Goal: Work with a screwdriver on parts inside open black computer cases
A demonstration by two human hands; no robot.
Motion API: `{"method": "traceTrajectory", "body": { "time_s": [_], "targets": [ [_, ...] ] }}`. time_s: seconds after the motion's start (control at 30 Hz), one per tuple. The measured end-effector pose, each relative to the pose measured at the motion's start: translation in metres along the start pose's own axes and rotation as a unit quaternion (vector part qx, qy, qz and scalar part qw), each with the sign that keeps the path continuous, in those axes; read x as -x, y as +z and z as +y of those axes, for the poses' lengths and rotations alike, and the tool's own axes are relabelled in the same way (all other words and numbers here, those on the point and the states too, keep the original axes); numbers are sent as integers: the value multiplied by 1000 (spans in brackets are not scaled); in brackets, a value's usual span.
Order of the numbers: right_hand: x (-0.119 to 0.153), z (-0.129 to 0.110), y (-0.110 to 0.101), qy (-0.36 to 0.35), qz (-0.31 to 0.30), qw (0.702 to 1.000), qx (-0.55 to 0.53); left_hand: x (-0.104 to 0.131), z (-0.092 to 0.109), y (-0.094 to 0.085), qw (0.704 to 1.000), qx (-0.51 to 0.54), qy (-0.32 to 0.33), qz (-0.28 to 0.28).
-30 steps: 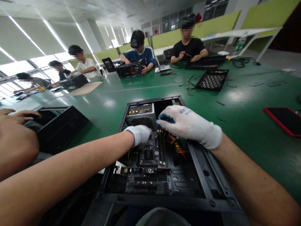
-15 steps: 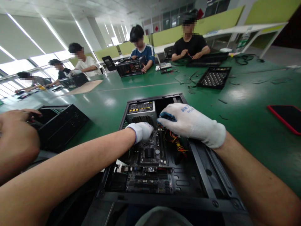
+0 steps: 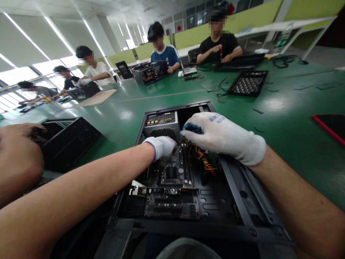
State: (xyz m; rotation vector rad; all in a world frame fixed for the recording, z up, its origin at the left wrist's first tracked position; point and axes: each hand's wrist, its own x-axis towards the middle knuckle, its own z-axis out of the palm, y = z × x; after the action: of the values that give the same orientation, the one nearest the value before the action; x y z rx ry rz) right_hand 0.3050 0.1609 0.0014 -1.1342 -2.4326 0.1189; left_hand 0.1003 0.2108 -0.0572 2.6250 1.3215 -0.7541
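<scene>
An open black computer case (image 3: 230,194) lies in front of me with its inside facing up. My left hand (image 3: 165,146), in a white glove, reaches down at the upper end of the motherboard (image 3: 172,171), just below the power supply (image 3: 161,122). Its fingertips are hidden behind the hand. My right hand (image 3: 208,131), in a white glove with blue on the finger side, is curled with thumb and fingers close together. It is over the case's right side, by the red, yellow and black cables (image 3: 206,162); what it grips is hidden.
At the left edge, another person's bare hand (image 3: 20,154) is at a second black case (image 3: 71,144). A red-edged phone (image 3: 332,126) lies right on the green table (image 3: 118,122). Farther back are a black panel (image 3: 248,84), cut ties and several people working on cases.
The view has shifted slightly. Both my hands stay at nearly the same spots in the case. The person in black across the table now holds a red-handled screwdriver upright.
</scene>
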Motion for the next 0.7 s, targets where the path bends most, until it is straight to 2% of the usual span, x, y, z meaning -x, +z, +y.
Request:
{"method": "traceTrajectory", "body": {
  "time_s": [0.2,0.4,0.7],
  "targets": [
    [0,1,-1,-2,-5,1000,0,1,3,-3,999,-30,-7,-25],
    [0,-1,-2,0,-8,1000,3,0,-1,0,1000,6,8,9],
    [0,-1,-2,6,-10,1000,3,0,-5,6,998,42,-6,42]
  ]
}}
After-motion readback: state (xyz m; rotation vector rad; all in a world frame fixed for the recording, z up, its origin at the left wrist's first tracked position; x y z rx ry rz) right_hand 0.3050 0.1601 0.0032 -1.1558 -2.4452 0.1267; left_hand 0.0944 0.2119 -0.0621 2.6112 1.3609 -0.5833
